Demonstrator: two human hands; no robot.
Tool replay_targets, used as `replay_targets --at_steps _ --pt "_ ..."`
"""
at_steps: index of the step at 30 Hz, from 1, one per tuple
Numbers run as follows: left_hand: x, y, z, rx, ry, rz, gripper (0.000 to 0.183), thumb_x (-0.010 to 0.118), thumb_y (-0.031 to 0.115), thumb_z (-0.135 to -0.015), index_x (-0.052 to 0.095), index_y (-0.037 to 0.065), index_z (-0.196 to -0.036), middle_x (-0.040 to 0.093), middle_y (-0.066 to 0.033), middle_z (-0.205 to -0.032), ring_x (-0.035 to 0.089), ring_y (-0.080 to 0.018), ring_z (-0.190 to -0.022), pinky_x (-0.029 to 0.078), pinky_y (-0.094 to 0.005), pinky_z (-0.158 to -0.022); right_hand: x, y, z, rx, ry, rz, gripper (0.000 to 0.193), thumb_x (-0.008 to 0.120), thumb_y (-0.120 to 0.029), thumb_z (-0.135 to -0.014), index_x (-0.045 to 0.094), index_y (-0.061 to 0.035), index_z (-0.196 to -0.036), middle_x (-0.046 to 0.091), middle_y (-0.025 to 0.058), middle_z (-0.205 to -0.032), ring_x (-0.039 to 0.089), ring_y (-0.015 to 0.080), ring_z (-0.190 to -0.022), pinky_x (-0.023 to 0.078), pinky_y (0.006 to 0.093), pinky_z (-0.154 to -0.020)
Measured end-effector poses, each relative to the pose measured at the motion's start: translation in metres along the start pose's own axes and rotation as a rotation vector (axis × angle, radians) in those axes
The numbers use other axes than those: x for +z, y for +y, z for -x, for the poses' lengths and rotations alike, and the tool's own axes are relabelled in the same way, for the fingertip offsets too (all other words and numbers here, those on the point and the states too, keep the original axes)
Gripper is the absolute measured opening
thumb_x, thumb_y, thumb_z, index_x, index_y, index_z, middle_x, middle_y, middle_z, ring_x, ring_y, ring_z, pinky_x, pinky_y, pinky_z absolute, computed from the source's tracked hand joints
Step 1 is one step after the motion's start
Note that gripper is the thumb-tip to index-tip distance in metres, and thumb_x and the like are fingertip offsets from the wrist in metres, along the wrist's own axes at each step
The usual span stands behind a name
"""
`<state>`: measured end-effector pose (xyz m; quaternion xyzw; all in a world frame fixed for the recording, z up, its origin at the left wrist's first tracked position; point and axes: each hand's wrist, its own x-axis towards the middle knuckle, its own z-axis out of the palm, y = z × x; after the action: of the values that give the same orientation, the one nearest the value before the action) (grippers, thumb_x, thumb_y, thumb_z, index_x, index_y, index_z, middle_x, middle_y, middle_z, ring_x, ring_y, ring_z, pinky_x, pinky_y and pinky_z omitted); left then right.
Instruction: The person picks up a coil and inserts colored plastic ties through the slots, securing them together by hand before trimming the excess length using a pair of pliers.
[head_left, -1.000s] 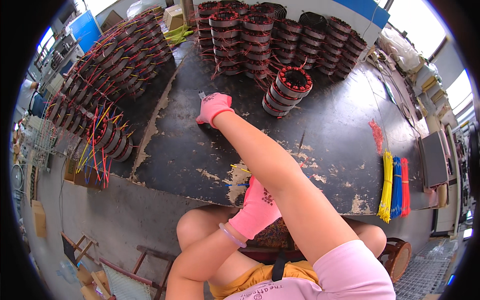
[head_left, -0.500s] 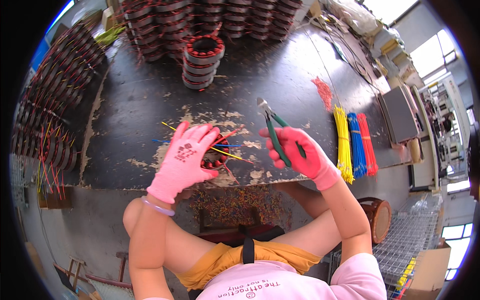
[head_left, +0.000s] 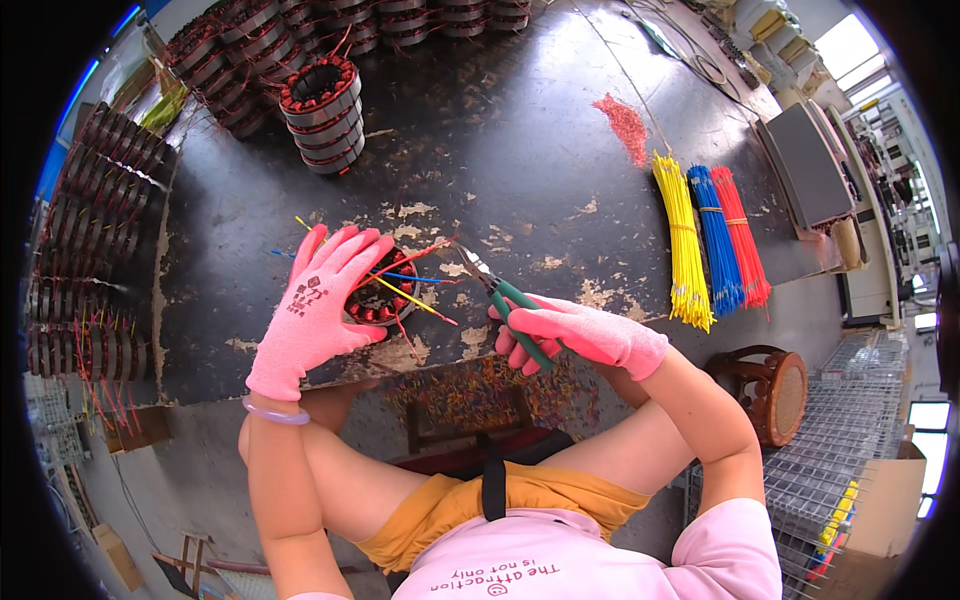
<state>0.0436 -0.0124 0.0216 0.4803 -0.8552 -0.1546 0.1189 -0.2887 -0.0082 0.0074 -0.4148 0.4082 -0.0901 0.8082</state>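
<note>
A motor stator (head_left: 401, 297) with red windings lies on the table near its front edge. Red, blue and yellow leads stick out of it, most of them to the right. My left hand (head_left: 318, 300), in a pink glove, lies over the stator's left side, its fingers across the far part and its thumb at the near rim, gripping it. In my right hand (head_left: 580, 335), also gloved in pink, are green-handled side cutters (head_left: 510, 296). Their jaws point up and left, close to the end of a red lead; whether they touch it I cannot tell.
A short stack of stators (head_left: 325, 120) stands beyond my left hand, with more stacks at the back and left (head_left: 95, 230). Yellow (head_left: 682, 245), blue (head_left: 718, 235) and red (head_left: 741, 235) wire bundles lie at the right. Red scraps (head_left: 625, 128) lie behind them. Wire clippings (head_left: 470, 400) litter the floor.
My right hand has brought the cutters down and left, from upright beside the stator to the ends of its leads. My left hand stays on the stator. The whole view has shifted.
</note>
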Motion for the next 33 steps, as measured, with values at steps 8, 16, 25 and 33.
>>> replay_targets --at_steps 8,16,25,33 --pt "0.0 0.001 0.001 -0.004 0.014 0.004 0.094 0.085 0.016 -0.061 0.051 0.01 -0.148 0.051 -0.0111 -0.151 0.039 -0.0315 -0.147 0.02 -0.0521 -0.127 0.003 -0.009 -0.007 0.013 0.033 0.005 0.044 0.059 -0.044 -0.104 0.054 -0.0075 -0.127 0.064 0.0069 -0.109 0.066 0.0155 -0.094 0.056 0.0337 -0.084" --pt "0.002 -0.002 0.003 -0.004 0.028 0.018 0.093 0.085 0.016 -0.061 0.051 0.009 -0.148 0.051 -0.0117 -0.15 0.04 -0.0326 -0.146 0.02 -0.0521 -0.127 0.004 -0.012 -0.006 0.005 0.068 0.008 0.047 0.059 -0.046 -0.103 0.056 -0.0062 -0.127 0.065 0.0067 -0.11 0.066 0.0153 -0.092 0.056 0.033 -0.083" --pt "0.003 -0.003 0.003 0.004 0.037 0.018 0.093 0.085 0.016 -0.061 0.051 0.01 -0.148 0.051 -0.0118 -0.15 0.04 -0.033 -0.146 0.02 -0.0523 -0.127 0.009 -0.018 -0.014 -0.006 0.109 0.028 0.047 0.058 -0.044 -0.104 0.056 -0.0043 -0.129 0.066 0.0066 -0.104 0.067 0.0135 -0.087 0.057 0.0297 -0.077" --pt "0.003 -0.003 0.002 0.006 0.044 0.0 0.097 0.089 0.021 -0.059 0.051 0.011 -0.148 0.053 -0.0135 -0.146 0.044 -0.0338 -0.141 0.023 -0.0525 -0.126 0.008 -0.019 -0.017 -0.026 0.152 0.094 0.049 0.055 -0.042 -0.106 0.056 -0.0013 -0.134 0.068 0.0071 -0.099 0.068 0.0138 -0.079 0.057 0.0289 -0.073"
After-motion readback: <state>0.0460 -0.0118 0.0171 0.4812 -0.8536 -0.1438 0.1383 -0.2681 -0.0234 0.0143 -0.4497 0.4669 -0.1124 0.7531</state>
